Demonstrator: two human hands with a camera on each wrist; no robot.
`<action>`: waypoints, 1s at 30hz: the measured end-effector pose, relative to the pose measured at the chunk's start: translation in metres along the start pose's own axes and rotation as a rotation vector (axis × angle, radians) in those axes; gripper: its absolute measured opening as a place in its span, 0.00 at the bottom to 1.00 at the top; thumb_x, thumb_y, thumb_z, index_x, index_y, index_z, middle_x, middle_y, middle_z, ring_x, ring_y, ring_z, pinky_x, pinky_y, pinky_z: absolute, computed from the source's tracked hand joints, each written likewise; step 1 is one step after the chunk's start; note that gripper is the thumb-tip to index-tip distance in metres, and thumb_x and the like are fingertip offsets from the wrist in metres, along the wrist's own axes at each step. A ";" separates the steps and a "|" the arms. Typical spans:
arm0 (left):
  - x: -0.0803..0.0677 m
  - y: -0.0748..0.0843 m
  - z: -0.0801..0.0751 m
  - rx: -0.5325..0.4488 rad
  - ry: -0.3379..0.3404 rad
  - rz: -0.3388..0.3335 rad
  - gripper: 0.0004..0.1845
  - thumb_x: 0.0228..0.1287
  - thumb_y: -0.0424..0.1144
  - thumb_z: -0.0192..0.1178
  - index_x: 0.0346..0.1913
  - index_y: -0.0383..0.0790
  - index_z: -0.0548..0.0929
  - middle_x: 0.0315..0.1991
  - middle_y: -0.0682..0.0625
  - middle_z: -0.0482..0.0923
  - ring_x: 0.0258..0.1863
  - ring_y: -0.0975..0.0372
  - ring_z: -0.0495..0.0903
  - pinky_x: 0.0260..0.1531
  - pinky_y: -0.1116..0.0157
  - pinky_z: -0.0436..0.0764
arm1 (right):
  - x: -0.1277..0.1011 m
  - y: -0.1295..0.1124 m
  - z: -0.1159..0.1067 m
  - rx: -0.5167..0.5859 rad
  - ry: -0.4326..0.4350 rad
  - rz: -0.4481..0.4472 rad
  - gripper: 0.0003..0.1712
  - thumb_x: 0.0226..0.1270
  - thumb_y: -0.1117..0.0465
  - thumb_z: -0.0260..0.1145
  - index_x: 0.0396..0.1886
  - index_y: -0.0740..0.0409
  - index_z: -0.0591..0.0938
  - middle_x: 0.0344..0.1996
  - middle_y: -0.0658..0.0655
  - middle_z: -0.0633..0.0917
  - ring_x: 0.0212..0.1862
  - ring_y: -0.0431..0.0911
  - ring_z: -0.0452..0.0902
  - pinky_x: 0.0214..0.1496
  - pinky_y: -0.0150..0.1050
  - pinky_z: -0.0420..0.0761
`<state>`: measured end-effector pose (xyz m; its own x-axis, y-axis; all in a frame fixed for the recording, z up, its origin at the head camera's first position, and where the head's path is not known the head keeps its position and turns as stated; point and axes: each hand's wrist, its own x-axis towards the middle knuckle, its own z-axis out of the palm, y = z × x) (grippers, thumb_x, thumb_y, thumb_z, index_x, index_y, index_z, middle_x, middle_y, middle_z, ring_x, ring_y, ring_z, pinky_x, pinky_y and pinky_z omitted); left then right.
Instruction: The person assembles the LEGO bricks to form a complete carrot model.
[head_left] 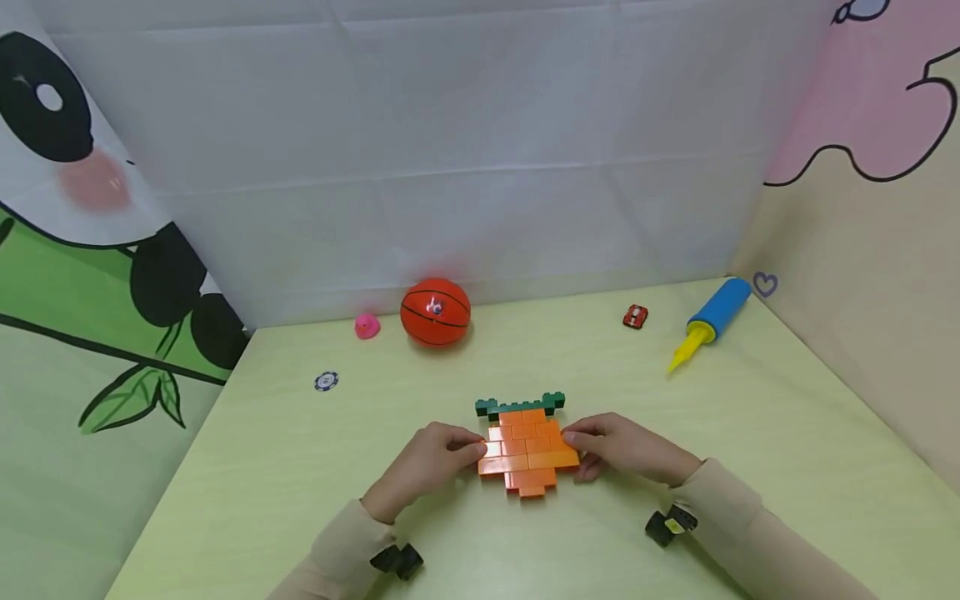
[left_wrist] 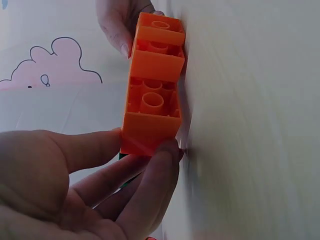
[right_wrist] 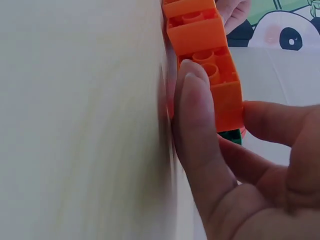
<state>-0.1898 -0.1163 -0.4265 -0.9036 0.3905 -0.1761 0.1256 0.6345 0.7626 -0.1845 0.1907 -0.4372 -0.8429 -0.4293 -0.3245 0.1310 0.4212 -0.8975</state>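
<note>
A flat build of orange toy bricks (head_left: 528, 452), stepped at its sides and narrowing to the near end, has a row of green bricks (head_left: 522, 406) along its far end. My left hand (head_left: 429, 462) pinches its left side between thumb and fingers. On the opposite side my right hand (head_left: 626, 446) pinches the build's right edge. In the left wrist view hollow undersides with round tubes show on the orange bricks (left_wrist: 152, 120). The right wrist view has a finger lying across the brick underside (right_wrist: 220, 75), close to the tabletop.
Behind the build stand an orange toy basketball (head_left: 435, 312) and a small pink toy (head_left: 367, 326). A poker chip (head_left: 326, 381) lies at left. Towards the back right are a small red toy car (head_left: 635, 317) and a blue and yellow pump-like toy (head_left: 711, 322). A white sheet (head_left: 480, 150) hangs behind the table.
</note>
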 end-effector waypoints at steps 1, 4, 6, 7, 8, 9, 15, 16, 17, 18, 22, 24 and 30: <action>0.000 0.000 0.000 0.009 0.008 0.004 0.14 0.69 0.46 0.63 0.50 0.44 0.89 0.46 0.53 0.86 0.44 0.60 0.79 0.43 0.59 0.80 | 0.000 0.000 0.001 0.007 0.006 0.009 0.29 0.76 0.49 0.58 0.63 0.68 0.76 0.37 0.57 0.87 0.35 0.49 0.85 0.45 0.40 0.85; -0.001 0.001 0.002 0.023 0.029 0.003 0.13 0.69 0.47 0.63 0.48 0.45 0.89 0.45 0.54 0.86 0.44 0.60 0.79 0.44 0.58 0.80 | 0.000 -0.002 0.003 0.028 0.025 0.030 0.29 0.76 0.51 0.59 0.65 0.69 0.75 0.37 0.58 0.87 0.35 0.49 0.85 0.44 0.40 0.86; -0.001 0.001 0.003 0.024 0.040 -0.002 0.13 0.68 0.47 0.64 0.48 0.45 0.90 0.44 0.54 0.86 0.44 0.60 0.79 0.44 0.58 0.81 | 0.000 -0.002 0.004 0.039 0.032 0.038 0.29 0.76 0.53 0.59 0.66 0.70 0.74 0.36 0.58 0.87 0.35 0.48 0.85 0.43 0.40 0.86; -0.001 0.002 0.004 0.024 0.044 -0.005 0.13 0.68 0.47 0.64 0.47 0.45 0.90 0.43 0.54 0.86 0.44 0.60 0.79 0.44 0.58 0.81 | 0.000 -0.002 0.004 0.044 0.034 0.042 0.29 0.76 0.54 0.59 0.66 0.70 0.73 0.36 0.58 0.87 0.35 0.48 0.85 0.43 0.40 0.86; -0.001 0.002 0.005 0.026 0.048 -0.006 0.12 0.68 0.47 0.64 0.47 0.45 0.90 0.43 0.54 0.86 0.44 0.60 0.79 0.44 0.58 0.81 | 0.000 -0.002 0.004 0.046 0.035 0.045 0.29 0.76 0.54 0.59 0.67 0.70 0.73 0.36 0.58 0.87 0.35 0.48 0.85 0.43 0.40 0.86; -0.001 0.002 0.006 0.026 0.052 -0.006 0.12 0.68 0.47 0.64 0.46 0.45 0.90 0.43 0.55 0.86 0.44 0.60 0.79 0.44 0.58 0.81 | 0.000 -0.001 0.004 0.049 0.035 0.049 0.28 0.76 0.55 0.60 0.67 0.70 0.73 0.37 0.58 0.87 0.35 0.48 0.85 0.43 0.40 0.86; 0.001 0.002 0.008 0.024 0.064 -0.032 0.10 0.66 0.47 0.66 0.43 0.46 0.91 0.39 0.56 0.85 0.40 0.60 0.78 0.38 0.62 0.80 | -0.001 -0.001 0.003 0.056 0.022 0.057 0.29 0.75 0.54 0.60 0.67 0.69 0.73 0.39 0.58 0.86 0.35 0.48 0.85 0.43 0.41 0.86; 0.001 0.002 0.008 0.023 0.066 -0.041 0.10 0.66 0.47 0.67 0.43 0.47 0.91 0.39 0.56 0.85 0.39 0.60 0.78 0.37 0.62 0.80 | -0.001 -0.001 0.003 0.056 0.017 0.055 0.29 0.75 0.54 0.60 0.67 0.69 0.73 0.39 0.58 0.86 0.36 0.48 0.85 0.43 0.41 0.86; 0.001 0.002 0.008 0.021 0.068 -0.050 0.10 0.65 0.47 0.67 0.43 0.47 0.90 0.39 0.56 0.85 0.39 0.60 0.77 0.36 0.63 0.79 | -0.001 -0.001 0.002 0.057 0.012 0.053 0.30 0.75 0.54 0.60 0.67 0.69 0.73 0.39 0.58 0.86 0.36 0.48 0.85 0.44 0.41 0.86; 0.002 0.001 0.008 0.022 0.070 -0.055 0.10 0.65 0.47 0.67 0.42 0.47 0.90 0.39 0.56 0.84 0.39 0.60 0.77 0.35 0.63 0.79 | -0.001 -0.001 0.002 0.057 0.007 0.051 0.30 0.75 0.53 0.60 0.67 0.69 0.73 0.39 0.58 0.86 0.36 0.48 0.85 0.44 0.41 0.86; 0.002 0.001 0.008 0.022 0.078 -0.071 0.10 0.65 0.47 0.67 0.42 0.47 0.90 0.38 0.56 0.84 0.38 0.60 0.76 0.34 0.64 0.78 | 0.000 -0.001 0.001 0.055 -0.012 0.051 0.29 0.75 0.53 0.60 0.67 0.69 0.73 0.38 0.58 0.87 0.36 0.48 0.85 0.44 0.40 0.86; 0.002 0.001 0.008 0.023 0.078 -0.068 0.10 0.65 0.47 0.67 0.41 0.47 0.90 0.37 0.56 0.84 0.37 0.60 0.76 0.33 0.64 0.78 | 0.000 -0.001 0.002 0.057 -0.017 0.053 0.29 0.76 0.53 0.59 0.67 0.69 0.73 0.38 0.58 0.87 0.37 0.49 0.85 0.44 0.40 0.86; 0.001 0.001 0.007 0.044 0.055 -0.079 0.15 0.64 0.51 0.67 0.46 0.46 0.89 0.39 0.55 0.84 0.38 0.60 0.77 0.36 0.62 0.80 | -0.005 -0.003 0.001 -0.036 0.020 0.062 0.28 0.76 0.51 0.59 0.65 0.66 0.75 0.37 0.57 0.85 0.36 0.48 0.84 0.44 0.41 0.85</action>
<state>-0.1875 -0.1114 -0.4303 -0.9326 0.3011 -0.1992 0.0696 0.6914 0.7191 -0.1804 0.1907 -0.4337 -0.8441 -0.3851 -0.3731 0.1649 0.4756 -0.8641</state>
